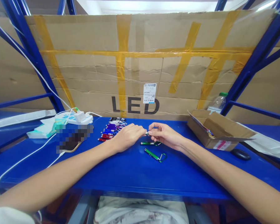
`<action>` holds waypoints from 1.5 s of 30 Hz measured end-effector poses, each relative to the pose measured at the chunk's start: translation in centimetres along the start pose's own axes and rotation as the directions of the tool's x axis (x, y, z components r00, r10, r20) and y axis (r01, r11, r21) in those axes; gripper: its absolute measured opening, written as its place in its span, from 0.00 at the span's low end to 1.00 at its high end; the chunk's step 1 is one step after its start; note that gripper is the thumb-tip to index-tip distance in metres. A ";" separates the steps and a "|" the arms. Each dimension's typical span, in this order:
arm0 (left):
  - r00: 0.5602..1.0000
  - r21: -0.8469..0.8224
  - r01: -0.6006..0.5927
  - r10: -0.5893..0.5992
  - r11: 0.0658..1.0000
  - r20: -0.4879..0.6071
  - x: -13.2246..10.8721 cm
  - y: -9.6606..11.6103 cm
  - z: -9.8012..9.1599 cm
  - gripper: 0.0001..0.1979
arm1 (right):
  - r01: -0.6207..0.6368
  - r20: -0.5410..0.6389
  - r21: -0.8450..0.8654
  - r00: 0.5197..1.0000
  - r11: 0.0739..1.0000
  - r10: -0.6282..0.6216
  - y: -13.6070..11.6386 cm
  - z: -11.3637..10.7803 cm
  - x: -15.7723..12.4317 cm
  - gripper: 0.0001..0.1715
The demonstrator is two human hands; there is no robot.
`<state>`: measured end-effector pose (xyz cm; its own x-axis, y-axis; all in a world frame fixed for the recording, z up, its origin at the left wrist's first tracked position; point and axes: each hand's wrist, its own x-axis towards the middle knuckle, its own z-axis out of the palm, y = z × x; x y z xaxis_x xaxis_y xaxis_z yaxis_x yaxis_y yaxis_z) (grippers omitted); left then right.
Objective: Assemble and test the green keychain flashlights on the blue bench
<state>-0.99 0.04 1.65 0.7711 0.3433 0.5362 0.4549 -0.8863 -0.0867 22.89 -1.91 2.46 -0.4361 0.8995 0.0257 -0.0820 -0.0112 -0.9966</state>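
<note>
My left hand (pixel 130 135), back facing up, is closed, its fingertips meeting those of my right hand (pixel 164 135). Between them shows the tip of a small silvery metal piece (pixel 147 133); the rest is covered by my fingers. My right hand pinches it between thumb and forefinger, other fingers curled. Just below lie two green mini flashlights, a nearer one (pixel 152 154) with a green carabiner clip (pixel 162 157) and a farther one (pixel 147 143) partly under my right hand. Beside my left hand, mini flashlights (pixel 107 131) in red, blue, purple, silver and black lie in a row.
An open cardboard box (pixel 220 137) stands at right, with a black mouse (pixel 240 154) and a bottle (pixel 218 102) nearby. A phone (pixel 72 143), power strip (pixel 67 118), white cables and a tissue pack (pixel 40 130) lie at left. A cardboard panel (pixel 95 77) walls the blue table's back.
</note>
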 end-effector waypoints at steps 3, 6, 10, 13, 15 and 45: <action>0.995 -0.157 0.097 -0.101 0.983 -0.018 -0.1 0.1 0.4 0.14 | 0.089 0.009 -0.210 0.996 0.974 -0.089 0.0 -0.9 0.2 0.22; 0.981 -0.274 0.186 -0.195 0.944 -0.003 -0.2 0.2 0.9 0.10 | 0.237 -0.028 -0.714 0.930 0.658 -0.366 0.2 -2.5 0.5 0.12; 0.967 -0.331 0.251 -0.251 0.909 0.045 -0.2 0.1 1.0 0.09 | 0.179 0.102 -0.964 0.932 0.198 -0.347 0.9 -4.3 0.6 0.05; 0.966 -0.322 0.254 -0.254 0.912 0.042 -0.2 0.0 1.0 0.09 | 0.193 0.157 -0.972 0.957 0.135 -0.244 1.4 -4.7 0.6 0.03; 0.968 -0.312 0.247 -0.248 0.917 0.037 -0.2 0.0 1.1 0.09 | 0.217 0.188 -0.968 0.960 0.127 -0.205 1.5 -4.6 0.6 0.04; 0.930 -0.669 0.278 -0.366 0.689 0.010 0.2 0.8 1.1 0.09 | 0.284 0.058 -0.528 0.952 0.801 -0.299 1.3 -0.5 0.1 0.16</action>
<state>0.02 -0.27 0.78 0.5552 0.6472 0.5224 0.2301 -0.7231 0.6513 23.16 -1.61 1.17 -0.4430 0.8346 0.3274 0.2834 0.4768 -0.8321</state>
